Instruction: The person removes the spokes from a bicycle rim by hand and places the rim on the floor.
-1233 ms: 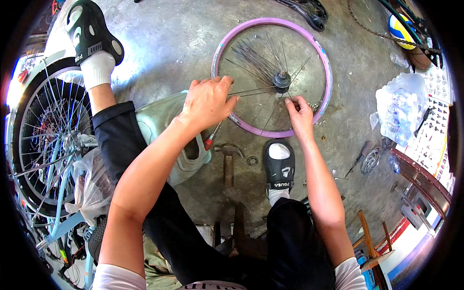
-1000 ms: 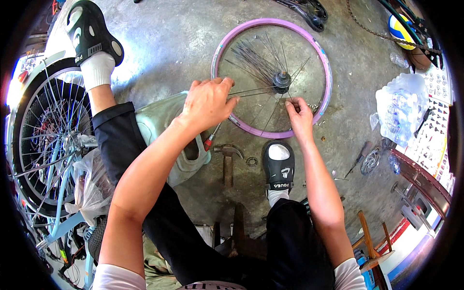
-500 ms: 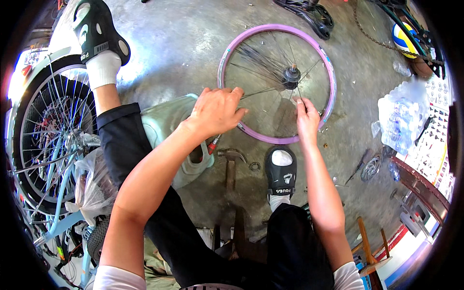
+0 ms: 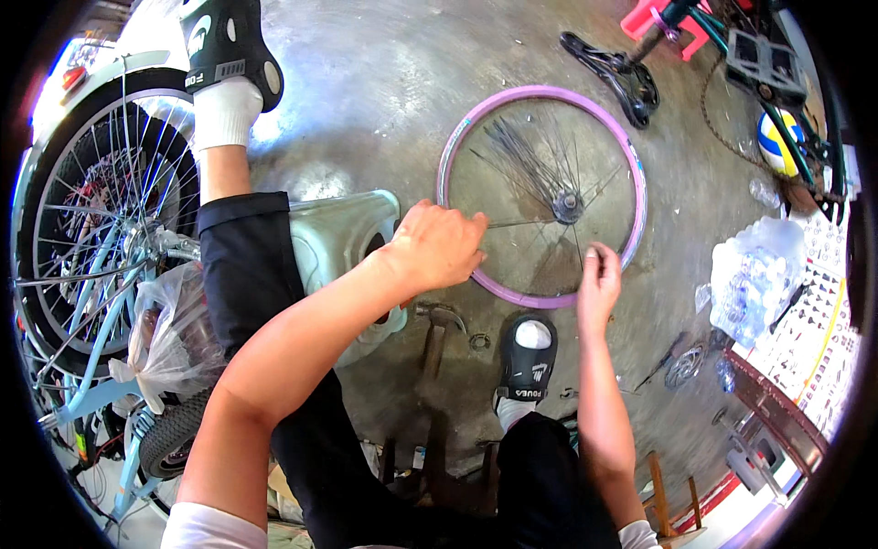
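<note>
Hammer [image 4: 433,351] near, on floor [image 4: 357,110], just right of pale green container [image 4: 340,233]. Right hand [image 4: 598,274]: thumb and fingers drawn together next to single spoke [image 4: 577,244]; cannot tell if gripping it. Left hand [image 4: 441,245]: fingers curled, gripping spokes [image 4: 521,223] running right to hub [image 4: 567,207]. Purple rim [image 4: 639,194] flat on floor, around hub. Spoke bundle [image 4: 519,149] fans far-left from hub. Black crank [image 4: 615,73] far right, beyond rim.

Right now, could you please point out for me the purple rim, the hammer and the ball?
Purple rim [image 4: 541,91]: head view, upper part of the ring.
Hammer [image 4: 435,348]: head view, on the handle.
Ball [image 4: 779,144]: head view, its visible side.
</note>
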